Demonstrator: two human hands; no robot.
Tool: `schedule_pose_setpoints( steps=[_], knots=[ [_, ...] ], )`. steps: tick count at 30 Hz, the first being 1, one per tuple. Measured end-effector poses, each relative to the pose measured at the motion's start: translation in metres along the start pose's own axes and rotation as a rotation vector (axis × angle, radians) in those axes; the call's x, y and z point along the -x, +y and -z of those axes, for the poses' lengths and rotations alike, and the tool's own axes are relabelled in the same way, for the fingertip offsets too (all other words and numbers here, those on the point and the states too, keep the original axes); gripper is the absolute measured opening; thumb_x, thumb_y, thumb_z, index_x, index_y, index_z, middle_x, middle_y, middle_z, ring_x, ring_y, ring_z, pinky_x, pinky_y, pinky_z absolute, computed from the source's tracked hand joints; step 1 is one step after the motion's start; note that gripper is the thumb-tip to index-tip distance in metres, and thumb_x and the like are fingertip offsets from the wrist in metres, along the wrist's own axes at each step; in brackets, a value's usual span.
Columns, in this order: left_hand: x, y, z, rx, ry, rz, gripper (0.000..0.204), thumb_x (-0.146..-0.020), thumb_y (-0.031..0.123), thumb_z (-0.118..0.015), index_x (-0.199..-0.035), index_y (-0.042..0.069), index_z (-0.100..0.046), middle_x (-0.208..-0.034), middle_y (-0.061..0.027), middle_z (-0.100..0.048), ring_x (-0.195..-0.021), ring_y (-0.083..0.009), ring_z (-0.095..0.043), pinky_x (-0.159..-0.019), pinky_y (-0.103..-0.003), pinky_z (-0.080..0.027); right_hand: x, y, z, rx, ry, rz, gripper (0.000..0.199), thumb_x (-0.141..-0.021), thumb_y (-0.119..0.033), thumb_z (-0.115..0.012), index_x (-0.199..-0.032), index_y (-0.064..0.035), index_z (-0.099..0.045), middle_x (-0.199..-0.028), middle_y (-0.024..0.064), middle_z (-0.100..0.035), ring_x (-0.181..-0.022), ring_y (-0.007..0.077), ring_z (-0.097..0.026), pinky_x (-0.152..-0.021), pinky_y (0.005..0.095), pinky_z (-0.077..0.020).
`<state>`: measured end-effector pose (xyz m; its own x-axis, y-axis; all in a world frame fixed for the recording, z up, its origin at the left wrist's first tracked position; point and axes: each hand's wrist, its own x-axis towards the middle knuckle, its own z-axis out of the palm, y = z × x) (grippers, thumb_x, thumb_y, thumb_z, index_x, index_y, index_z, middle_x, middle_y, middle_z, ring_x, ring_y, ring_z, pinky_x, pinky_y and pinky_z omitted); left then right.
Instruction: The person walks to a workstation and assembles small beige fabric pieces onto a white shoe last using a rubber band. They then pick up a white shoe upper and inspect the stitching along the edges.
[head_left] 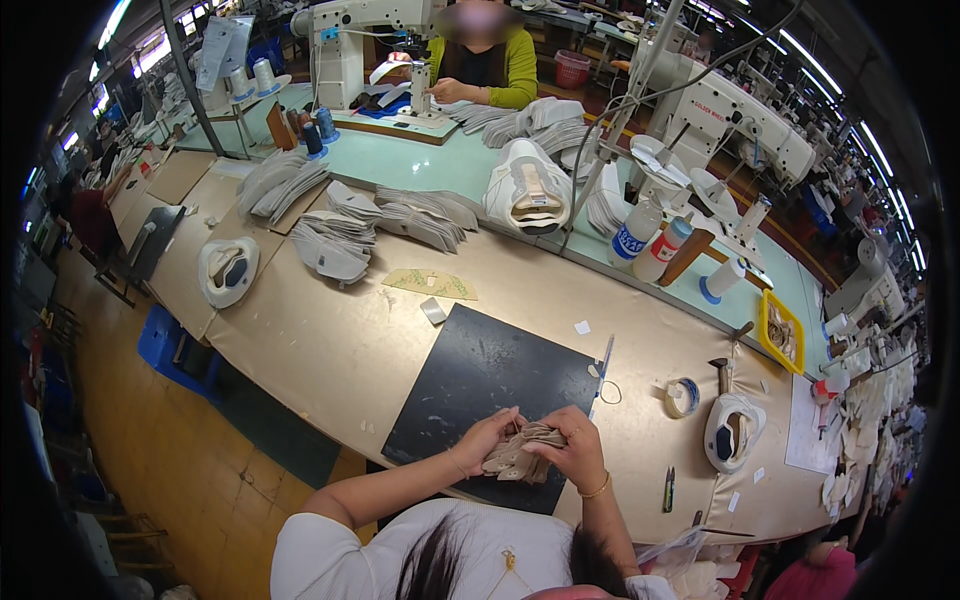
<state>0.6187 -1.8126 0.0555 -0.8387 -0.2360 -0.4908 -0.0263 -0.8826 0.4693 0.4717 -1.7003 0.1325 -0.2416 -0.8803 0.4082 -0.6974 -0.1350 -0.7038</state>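
Note:
A bundle of small beige shoe pieces is held between both my hands, close to my body. My left hand grips its left side, with the fingertips meeting near the top edge. On the other side my right hand is closed round the bundle, the thumb lying across the layers. Both hands are above the near part of a black rectangular mat. Fingers partly hide the pieces, so I cannot tell how they are joined.
Stacks of grey shoe pieces lie at the table's far side. White shoe uppers sit left and right. A tape roll, small snips, a hammer and a yellow basket are rightward. Beyond, a person works at a sewing machine.

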Motion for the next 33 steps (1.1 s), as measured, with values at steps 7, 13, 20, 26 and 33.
schedule_pose_setpoints(
  steps=[7,13,20,26,33],
  knots=[
    [0.004,0.006,-0.007,-0.126,-0.111,0.008,0.024,-0.105,0.019,-0.042,-0.109,0.004,-0.060,-0.102,-0.0071,-0.063,-0.095,-0.0129,-0.063,-0.082,-0.027,-0.054,0.001,0.001,0.001,-0.009,-0.011,-0.031,0.038,-0.065,-0.022,-0.090,-0.090,-0.0036,-0.068,-0.086,0.0079,-0.065,-0.077,0.0234,-0.063,-0.067,0.0324,-0.0513],
    [0.010,0.010,-0.003,-0.141,-0.162,0.061,0.029,-0.102,0.021,-0.043,-0.115,0.002,-0.060,-0.107,-0.0075,-0.064,-0.098,-0.0128,-0.063,-0.088,-0.030,-0.052,-0.001,-0.003,0.006,-0.079,-0.020,-0.119,0.035,-0.067,-0.023,-0.088,-0.091,-0.0043,-0.069,-0.084,0.0082,-0.065,-0.076,0.0260,-0.063,-0.068,0.0341,-0.0507],
    [0.016,0.024,0.003,-0.641,-0.349,-0.127,0.045,-0.097,0.036,-0.055,-0.124,0.000,-0.058,-0.115,-0.0072,-0.062,-0.106,-0.0138,-0.058,-0.095,-0.031,-0.046,-0.003,-0.005,0.009,-0.122,-0.005,-0.205,0.033,-0.069,-0.020,-0.087,-0.092,-0.0039,-0.069,-0.084,0.0084,-0.065,-0.077,0.0255,-0.064,-0.069,0.0331,-0.0511],
    [0.027,0.043,-0.020,-0.973,-0.359,-0.189,0.062,-0.084,0.039,-0.078,-0.128,0.001,-0.056,-0.119,-0.0092,-0.064,-0.110,-0.0168,-0.058,-0.095,-0.031,-0.046,-0.002,-0.005,0.009,-0.124,-0.001,-0.189,0.032,-0.070,-0.019,-0.085,-0.093,-0.0034,-0.069,-0.084,0.0090,-0.066,-0.078,0.0263,-0.064,-0.069,0.0336,-0.0513],
    [0.020,0.043,-0.030,-1.227,-0.322,-0.239,0.060,-0.079,0.035,-0.082,-0.123,0.001,-0.059,-0.114,-0.0128,-0.067,-0.102,-0.0184,-0.063,-0.089,-0.034,-0.050,0.001,-0.003,0.003,-0.075,-0.011,-0.129,0.031,-0.069,-0.018,-0.085,-0.092,-0.0029,-0.070,-0.084,0.0085,-0.065,-0.076,0.0229,-0.064,-0.069,0.0318,-0.0517]
  ],
)
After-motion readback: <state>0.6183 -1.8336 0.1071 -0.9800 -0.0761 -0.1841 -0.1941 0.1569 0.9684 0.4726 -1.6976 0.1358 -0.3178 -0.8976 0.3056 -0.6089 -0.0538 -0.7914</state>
